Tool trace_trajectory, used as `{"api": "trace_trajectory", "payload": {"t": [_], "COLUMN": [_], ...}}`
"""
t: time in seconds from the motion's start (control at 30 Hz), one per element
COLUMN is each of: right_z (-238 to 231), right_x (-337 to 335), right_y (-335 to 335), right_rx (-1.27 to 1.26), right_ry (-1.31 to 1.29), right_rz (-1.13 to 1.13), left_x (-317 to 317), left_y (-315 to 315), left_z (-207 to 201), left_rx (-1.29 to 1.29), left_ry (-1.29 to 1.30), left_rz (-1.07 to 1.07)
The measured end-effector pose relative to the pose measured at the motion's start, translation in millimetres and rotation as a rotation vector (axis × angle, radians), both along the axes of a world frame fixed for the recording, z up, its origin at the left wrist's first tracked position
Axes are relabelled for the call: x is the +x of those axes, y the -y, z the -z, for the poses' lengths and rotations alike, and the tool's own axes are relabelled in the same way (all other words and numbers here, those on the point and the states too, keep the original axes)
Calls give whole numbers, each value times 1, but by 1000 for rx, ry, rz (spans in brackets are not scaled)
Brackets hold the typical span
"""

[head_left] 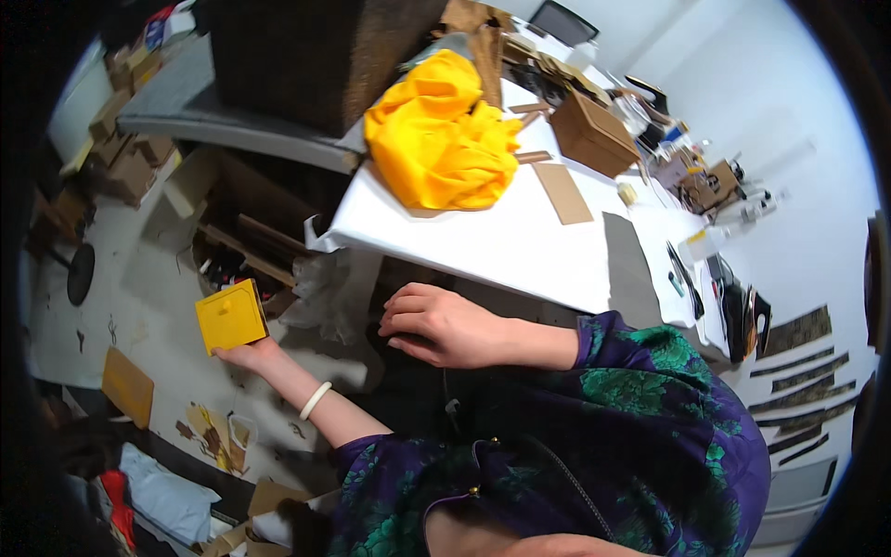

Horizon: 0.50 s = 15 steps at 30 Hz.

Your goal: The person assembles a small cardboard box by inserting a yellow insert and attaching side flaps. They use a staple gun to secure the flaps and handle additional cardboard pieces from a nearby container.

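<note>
Out to the left, my left hand (249, 353) grips a flat, square yellow case (231, 317) by its lower edge. A small raised tab sits near the middle of the case's face, and a dark edge shows at its right side. Most of the left fingers are hidden under it. My right hand (441, 327) hangs just in front of the white table's near edge, back of the hand up. Its fingers are loosely bent, with a gap between thumb and forefinger, and nothing shows in them. Beyond it on the white table (483, 241) lies a crumpled bright yellow cloth or hide (441, 135).
A brown box (592, 133), a tan board (563, 193) and a grey strip (633, 265) lie on the table. A large dark block (288, 65) stands on the grey bench at left. An open box of scraps (246, 246) and clear plastic (325, 297) sit below. Cardboard offcuts litter the floor.
</note>
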State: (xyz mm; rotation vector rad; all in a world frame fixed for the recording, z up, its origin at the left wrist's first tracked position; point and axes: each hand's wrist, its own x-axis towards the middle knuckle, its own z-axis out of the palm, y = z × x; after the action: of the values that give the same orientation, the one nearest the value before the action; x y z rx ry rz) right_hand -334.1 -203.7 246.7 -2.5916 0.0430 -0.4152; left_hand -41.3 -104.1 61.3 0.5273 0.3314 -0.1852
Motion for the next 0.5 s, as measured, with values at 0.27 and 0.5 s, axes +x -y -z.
{"api": "trace_trajectory", "payload": {"t": [0.27, 0.5], "right_z": [-166, -117], "right_x": [-77, -221], "right_y": [20, 194], "right_rx": [-321, -142], "right_ry": [429, -100], "right_rz": [143, 1172], "left_x": [-16, -71], "left_y": [9, 56], "left_z": [-5, -48], "left_rx": [21, -8], "left_ry": [80, 93], "left_rz": [58, 204]}}
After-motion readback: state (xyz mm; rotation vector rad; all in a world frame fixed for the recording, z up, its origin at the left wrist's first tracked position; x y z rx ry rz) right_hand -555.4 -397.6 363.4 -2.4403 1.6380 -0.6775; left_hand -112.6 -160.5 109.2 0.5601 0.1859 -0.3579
